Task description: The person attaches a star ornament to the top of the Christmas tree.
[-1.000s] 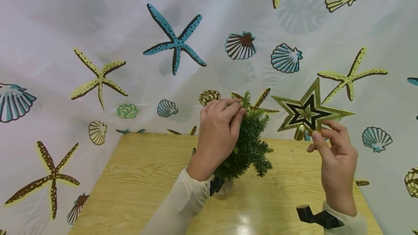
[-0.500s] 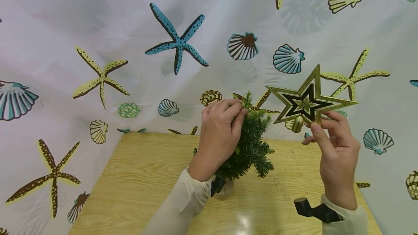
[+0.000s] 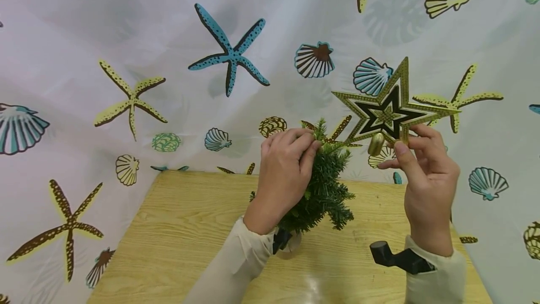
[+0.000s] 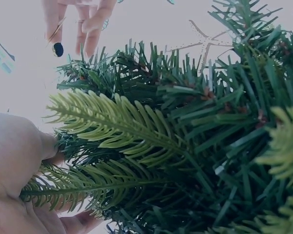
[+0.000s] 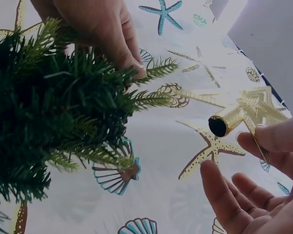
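Star (image 3: 385, 114) is above and right of the tree (image 3: 325, 184), apart from it, pinched between thumb and fingers of the upright right hand (image 3: 430, 179). Left hand (image 3: 281, 172), knuckles up, grips the tree near its tip. Tree stands on table (image 3: 185, 233).

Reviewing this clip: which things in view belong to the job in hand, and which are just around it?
Part of the job:
- green artificial tree, held near its top by the left hand
- gold star, held by the right hand

Just around it:
- wooden table
- shell-and-starfish cloth
- black wrist devices, worn
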Motion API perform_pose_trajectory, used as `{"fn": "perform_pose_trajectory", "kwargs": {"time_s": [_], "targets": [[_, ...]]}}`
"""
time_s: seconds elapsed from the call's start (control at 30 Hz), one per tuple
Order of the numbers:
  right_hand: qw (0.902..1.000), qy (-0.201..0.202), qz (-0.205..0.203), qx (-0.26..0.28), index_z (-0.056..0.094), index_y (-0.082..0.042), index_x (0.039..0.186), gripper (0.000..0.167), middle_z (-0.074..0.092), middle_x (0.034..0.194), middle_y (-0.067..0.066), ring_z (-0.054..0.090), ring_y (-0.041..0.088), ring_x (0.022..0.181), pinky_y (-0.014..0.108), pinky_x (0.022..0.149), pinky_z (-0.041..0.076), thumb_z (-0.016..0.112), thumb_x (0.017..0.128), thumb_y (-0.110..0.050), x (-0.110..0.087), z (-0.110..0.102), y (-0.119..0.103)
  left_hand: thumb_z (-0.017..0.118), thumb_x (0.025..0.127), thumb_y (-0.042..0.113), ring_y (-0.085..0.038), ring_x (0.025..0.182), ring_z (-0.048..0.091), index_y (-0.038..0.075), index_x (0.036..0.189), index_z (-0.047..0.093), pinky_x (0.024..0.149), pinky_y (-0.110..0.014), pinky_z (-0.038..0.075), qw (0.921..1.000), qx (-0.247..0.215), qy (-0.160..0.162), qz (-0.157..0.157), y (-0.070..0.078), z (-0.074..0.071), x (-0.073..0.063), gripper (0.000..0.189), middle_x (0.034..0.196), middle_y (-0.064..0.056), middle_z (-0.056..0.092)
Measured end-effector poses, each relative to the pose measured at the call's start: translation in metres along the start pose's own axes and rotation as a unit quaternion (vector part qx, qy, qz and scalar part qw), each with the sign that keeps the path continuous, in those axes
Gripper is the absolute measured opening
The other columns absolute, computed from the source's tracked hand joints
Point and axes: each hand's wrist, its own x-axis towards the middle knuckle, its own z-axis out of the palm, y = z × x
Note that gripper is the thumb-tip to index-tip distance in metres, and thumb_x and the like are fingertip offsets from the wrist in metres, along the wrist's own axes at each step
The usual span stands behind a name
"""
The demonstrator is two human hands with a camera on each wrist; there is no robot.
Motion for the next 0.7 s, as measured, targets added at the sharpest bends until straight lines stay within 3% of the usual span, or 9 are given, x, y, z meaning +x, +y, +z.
{"fn": "perform_pose_trajectory", "kwargs": {"time_s": [0.2, 0.43, 0.7], "targets": [[0.9998, 0.014, 0.009, 0.012, 0.063, 0.017, 0.092, 0.014, 0.054, 0.127, 0.018, 0.067, 0.023, 0.093, 0.028, 0.064, 0.060, 0.064, 0.099, 0.004, 0.007, 0.009, -0.002, 0.057, 0.109, 0.026, -0.024, 0.117, 0.064, 0.017, 0.091, 0.073, 0.109, -0.054, 0.038, 1.0000, 0.000, -0.003, -0.001, 0.000, 0.000, 0.000, 0.026, 0.118, -0.002, 0.072], [0.9969, 0.011, 0.015, 0.076, 0.068, 0.017, 0.096, 0.011, 0.059, 0.119, 0.017, 0.067, 0.025, 0.093, 0.027, 0.057, 0.056, 0.064, 0.098, 0.008, 0.016, 0.019, 0.001, 0.057, 0.109, 0.027, -0.024, 0.117, 0.064, 0.016, 0.094, 0.074, 0.109, -0.053, 0.038, 1.0000, -0.001, -0.004, -0.005, -0.001, 0.001, 0.000, 0.025, 0.118, -0.002, 0.072], [0.9945, -0.003, 0.033, 0.099, 0.069, 0.014, 0.095, 0.014, 0.067, 0.107, 0.014, 0.066, 0.024, 0.091, 0.027, 0.055, 0.054, 0.064, 0.100, 0.002, 0.030, 0.038, 0.004, 0.057, 0.109, 0.026, -0.025, 0.117, 0.064, 0.016, 0.097, 0.076, 0.109, -0.053, 0.038, 0.9999, -0.002, -0.003, -0.012, -0.001, 0.000, 0.000, 0.024, 0.118, -0.002, 0.072]]}}
